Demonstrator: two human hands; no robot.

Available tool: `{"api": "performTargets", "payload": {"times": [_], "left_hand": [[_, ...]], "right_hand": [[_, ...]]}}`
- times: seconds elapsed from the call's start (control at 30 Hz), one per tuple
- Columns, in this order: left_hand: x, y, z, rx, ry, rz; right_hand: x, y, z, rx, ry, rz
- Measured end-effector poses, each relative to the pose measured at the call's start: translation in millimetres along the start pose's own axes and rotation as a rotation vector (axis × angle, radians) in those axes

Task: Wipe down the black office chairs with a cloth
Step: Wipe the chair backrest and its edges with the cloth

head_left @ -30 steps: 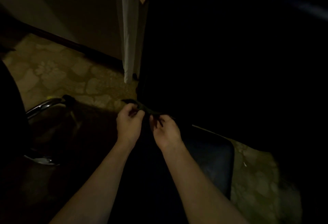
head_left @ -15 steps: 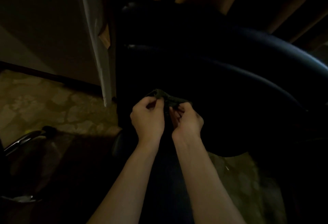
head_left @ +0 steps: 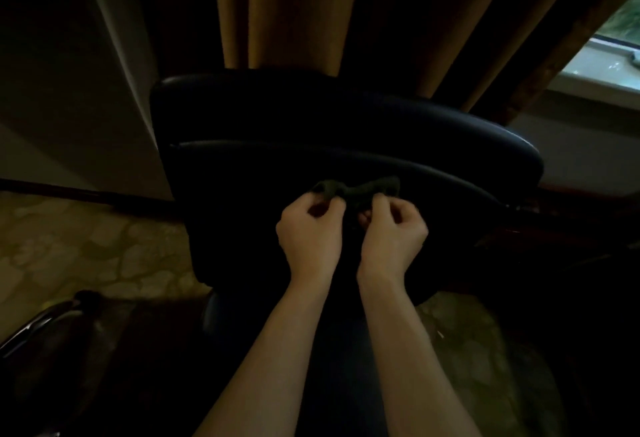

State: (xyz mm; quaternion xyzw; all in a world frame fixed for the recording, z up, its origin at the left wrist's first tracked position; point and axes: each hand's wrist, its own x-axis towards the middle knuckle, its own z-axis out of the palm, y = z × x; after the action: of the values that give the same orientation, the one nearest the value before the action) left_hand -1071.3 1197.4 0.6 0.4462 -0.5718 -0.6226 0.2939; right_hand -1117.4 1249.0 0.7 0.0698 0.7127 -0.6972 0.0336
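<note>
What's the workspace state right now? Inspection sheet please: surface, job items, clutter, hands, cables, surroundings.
Surface: patterned floor, dimly lit; no table in view.
Job's things: black office chair faces the camera, backrest upright; dark cloth is bunched in front of the backrest. Whether it touches the chair cannot be told.
Clutter: chrome frame of another piece of furniture at lower left, partly in shadow.
Hands: left hand and right hand each pinch an end of the cloth with curled fingers.
Cables: nothing seen.
Surroundings: tan curtain behind the chair; window sill at upper right; wall at left. Scene very dark.
</note>
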Motion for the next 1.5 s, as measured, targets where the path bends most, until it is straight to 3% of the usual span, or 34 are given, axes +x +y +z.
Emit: {"api": "performTargets", "payload": {"times": [0.13, 0.23, 0.47, 0.63, 0.83, 1.13, 1.4, 1.5], "left_hand": [[-7, -50, -5, 0.020, 0.014, -0.317], [-11, -63, -5, 0.056, 0.035, -0.426], [-19, 22, 34, 0.068, -0.092, -0.131], [-28, 76, 96, 0.097, -0.157, -0.132], [-25, 85, 109, 0.090, -0.126, -0.187], [15, 93, 29, -0.014, 0.095, -0.261], [68, 88, -92, -0.150, 0.316, -0.366], [80, 87, -142, -0.210, 0.333, -0.451]], "right_hand": [[-5, 51, -15, -0.080, -0.027, 0.247], [-8, 69, -26, -0.125, -0.056, 0.305], [25, -17, -39, 0.014, 0.094, 0.178], [73, -82, -60, -0.061, 0.221, 0.131], [81, -90, -59, -0.169, 0.210, 0.183], [31, -89, 14, -0.305, 0.031, 0.126], [-51, -82, 107, -0.405, -0.221, 0.070], [-89, -80, 138, -0.455, -0.327, 0.066]]}}
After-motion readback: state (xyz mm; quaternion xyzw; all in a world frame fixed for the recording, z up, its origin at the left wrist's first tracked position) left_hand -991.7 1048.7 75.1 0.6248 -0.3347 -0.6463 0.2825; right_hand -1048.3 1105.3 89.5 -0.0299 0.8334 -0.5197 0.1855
